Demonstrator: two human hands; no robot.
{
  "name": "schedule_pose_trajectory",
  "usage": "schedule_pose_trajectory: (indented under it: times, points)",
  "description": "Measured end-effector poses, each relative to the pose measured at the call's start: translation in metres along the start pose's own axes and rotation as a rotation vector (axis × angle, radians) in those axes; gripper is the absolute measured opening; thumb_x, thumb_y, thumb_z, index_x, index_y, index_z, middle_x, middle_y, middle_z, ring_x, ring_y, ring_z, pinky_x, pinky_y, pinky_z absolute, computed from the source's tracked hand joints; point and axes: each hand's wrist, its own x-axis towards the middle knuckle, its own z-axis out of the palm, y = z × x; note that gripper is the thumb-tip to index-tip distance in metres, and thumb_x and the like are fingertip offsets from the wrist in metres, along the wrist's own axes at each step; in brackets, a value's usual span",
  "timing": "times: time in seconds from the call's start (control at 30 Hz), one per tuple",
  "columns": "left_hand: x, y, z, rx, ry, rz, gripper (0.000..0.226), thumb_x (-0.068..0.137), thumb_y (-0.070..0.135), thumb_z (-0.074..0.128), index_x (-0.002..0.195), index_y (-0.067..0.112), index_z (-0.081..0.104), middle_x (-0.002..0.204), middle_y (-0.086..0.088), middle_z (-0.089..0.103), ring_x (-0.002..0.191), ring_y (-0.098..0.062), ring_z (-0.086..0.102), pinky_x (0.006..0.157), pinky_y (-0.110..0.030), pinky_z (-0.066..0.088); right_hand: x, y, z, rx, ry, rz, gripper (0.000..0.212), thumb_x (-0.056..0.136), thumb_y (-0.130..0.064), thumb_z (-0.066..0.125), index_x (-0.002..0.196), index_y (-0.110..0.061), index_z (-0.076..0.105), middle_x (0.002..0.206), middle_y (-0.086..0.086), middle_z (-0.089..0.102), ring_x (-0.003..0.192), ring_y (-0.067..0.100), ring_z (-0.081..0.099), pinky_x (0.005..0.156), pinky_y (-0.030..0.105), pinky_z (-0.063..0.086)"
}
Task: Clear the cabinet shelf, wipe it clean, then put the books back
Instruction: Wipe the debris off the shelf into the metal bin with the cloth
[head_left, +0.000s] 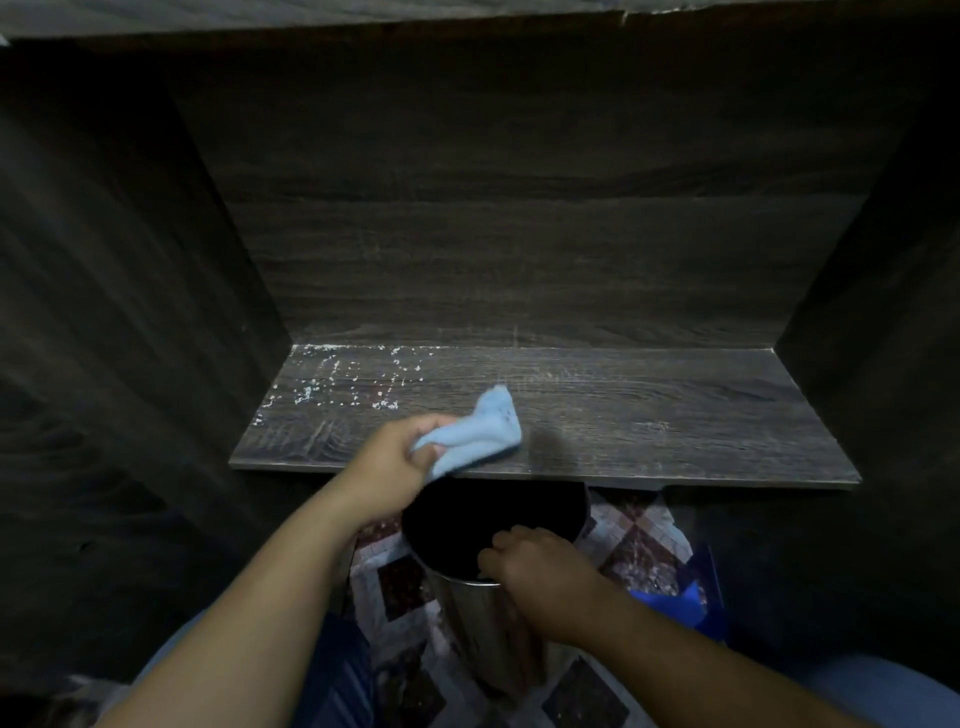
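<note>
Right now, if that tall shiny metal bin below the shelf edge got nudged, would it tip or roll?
Probably tippy: the tall shiny metal bin looks narrow for its height, and the right hand grips its rim as if steadying it. Its round wall would likely roll once down. The polished surface may be slippery.

A: What's the count?
B: One shelf (623, 431), one light-blue cloth (478, 431).
A: Hands?
B: Two — the left hand (395, 457) and the right hand (540, 571).
A: Anything lower down?
B: One metal bin (483, 623), and one blue object (670, 608) on the patterned floor (639, 545), only partly in view.
A: And the white specks (332, 384) on the shelf?
B: Many — too small and scattered to count one by one.
</note>
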Motion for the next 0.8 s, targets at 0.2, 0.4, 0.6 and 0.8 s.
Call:
schedule_pose_trajectory:
  times: [0.2, 0.4, 0.6, 0.8]
  points:
    - [0.018, -0.025, -0.027, 0.357, 0.548, 0.016, 0.043, 0.086, -0.008, 0.053, 0.121, 0.013, 0.067, 0.12, -0.006, 0.067, 0.108, -0.025, 0.061, 0.09, -0.017, 0.038, 0.02, -0.006, 0.002, -0.025, 0.007, -0.006, 0.029, 0.086, -0.006, 0.05, 0.114, -0.007, 0.058, 0.111, 0.015, 0.058, 0.105, 0.034, 0.053, 0.085, 0.04, 0.043]
    - [0.033, -0.054, -0.037, 0.561, 0.616, 0.024, 0.059, 0.077, -0.016, 0.049, 0.125, 0.014, 0.065, 0.132, -0.011, 0.06, 0.122, -0.036, 0.051, 0.107, -0.042, 0.038, 0.03, -0.008, 0.011, 0.058, 0.136, -0.054, 0.019, 0.054, -0.029, 0.059, 0.071, -0.025, 0.067, 0.065, -0.007, 0.058, 0.058, 0.013, 0.059, 0.05, 0.018, 0.045]
    - [0.043, -0.061, -0.036, 0.593, 0.489, -0.013, 0.058, 0.079, -0.011, 0.052, 0.129, 0.017, 0.062, 0.134, -0.011, 0.058, 0.12, -0.033, 0.055, 0.102, -0.039, 0.042, 0.028, 0.002, 0.022, 0.04, 0.209, -0.04, 0.046, 0.028, -0.029, 0.082, 0.071, -0.024, 0.066, 0.065, -0.008, 0.058, 0.056, 0.012, 0.058, 0.049, 0.016, 0.042]
    - [0.04, -0.039, -0.019, 0.569, 0.375, 0.017, 0.047, 0.087, 0.001, 0.051, 0.127, 0.023, 0.062, 0.13, -0.006, 0.061, 0.104, -0.035, 0.062, 0.087, -0.035, 0.048, 0.02, 0.013, 0.035, 0.005, 0.168, -0.017, 0.033, 0.041, -0.031, 0.077, 0.072, -0.025, 0.065, 0.067, -0.008, 0.058, 0.06, 0.012, 0.059, 0.05, 0.018, 0.044]
